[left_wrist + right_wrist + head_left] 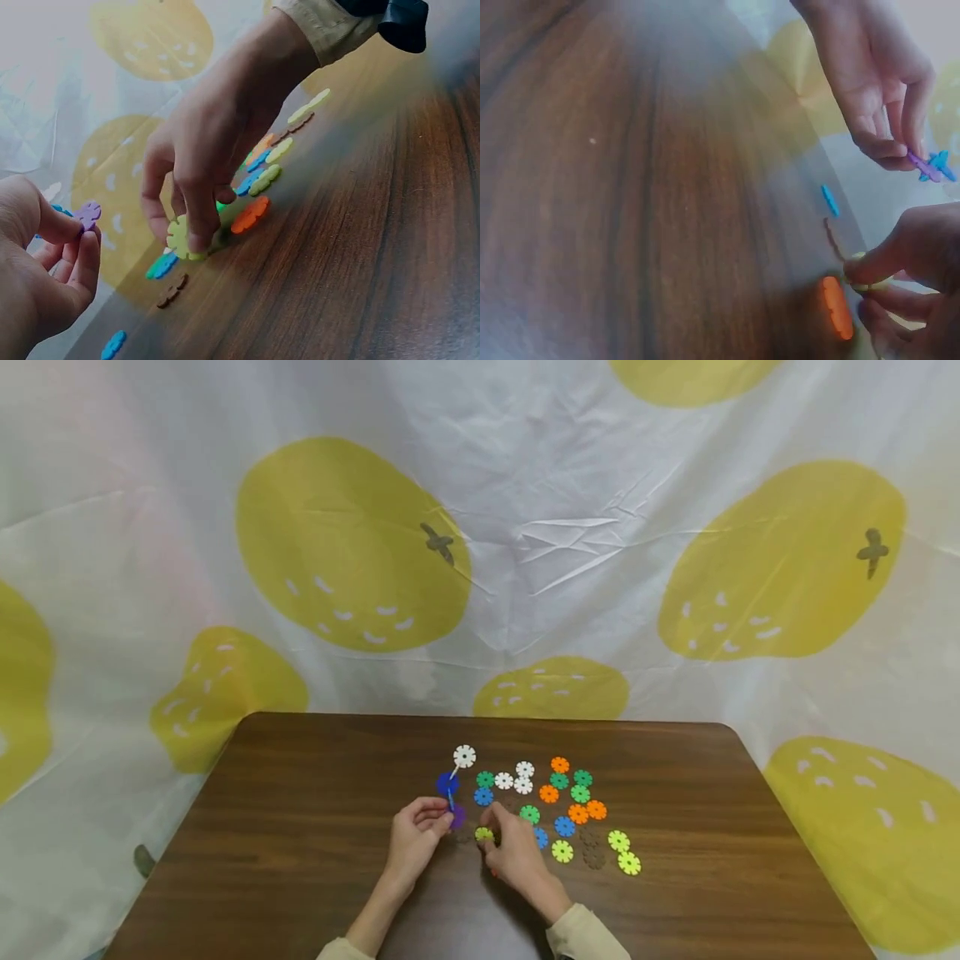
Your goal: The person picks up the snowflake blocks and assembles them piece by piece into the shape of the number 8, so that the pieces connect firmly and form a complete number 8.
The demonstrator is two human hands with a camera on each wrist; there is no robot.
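Observation:
My left hand (414, 839) pinches a purple notched disc (88, 215) between thumb and fingers. The purple disc is part of a joined chain with blue discs (447, 783) and, at the far end, a white disc (464, 756). To its right, my right hand (517, 852) pinches a yellow-green notched disc (178, 238) by its edge, tilted up above the table. In the right wrist view the right fingers cover most of that disc. The two hands are apart, with their pieces not touching.
Loose notched discs lie to the right: several orange (559, 764), green (529, 814), white (524, 769), blue (564, 826), brown (593, 857) and yellow-green (629, 862). An orange disc (250, 214) lies near the right hand. The wooden table (300, 827) ends before a patterned curtain (525, 635).

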